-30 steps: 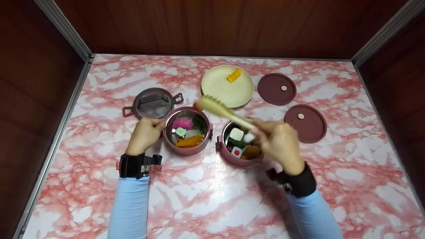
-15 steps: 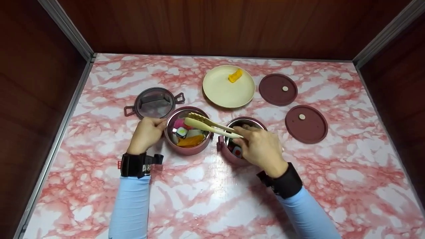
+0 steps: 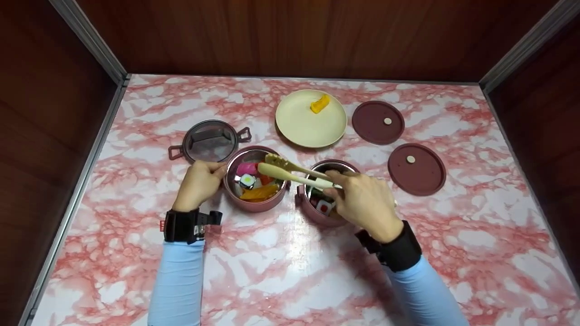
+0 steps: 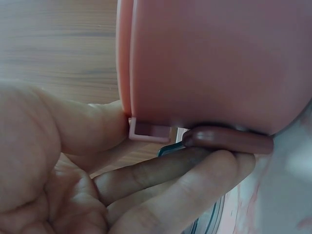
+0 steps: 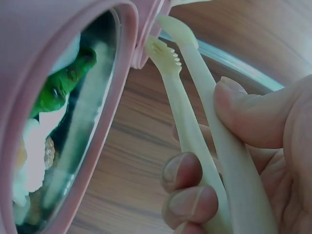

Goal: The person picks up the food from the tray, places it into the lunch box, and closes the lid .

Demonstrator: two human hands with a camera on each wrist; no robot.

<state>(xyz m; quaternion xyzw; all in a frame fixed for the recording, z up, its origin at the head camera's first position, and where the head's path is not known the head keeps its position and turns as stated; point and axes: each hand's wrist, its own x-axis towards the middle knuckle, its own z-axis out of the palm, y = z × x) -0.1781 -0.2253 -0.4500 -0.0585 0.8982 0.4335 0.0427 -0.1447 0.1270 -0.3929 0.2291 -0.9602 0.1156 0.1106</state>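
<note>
"At the left pot's (image 3: pixel 256 207) nine o'clock, what's the left hand (image 3: pixel 199 184) doing?"
"Gripping its side. At three o'clock, the right hand (image 3: pixel 366 201) holds the tongs (image 3: pixel 301 179), tips parted."
"What's changed?"
"The red piece (image 3: pixel 266 180), held at the rim a second ago, now lies inside, apparently placed. Toward one o'clock, the yellow piece (image 3: pixel 320 103) stays on the plate (image 3: pixel 306 131)."
</note>
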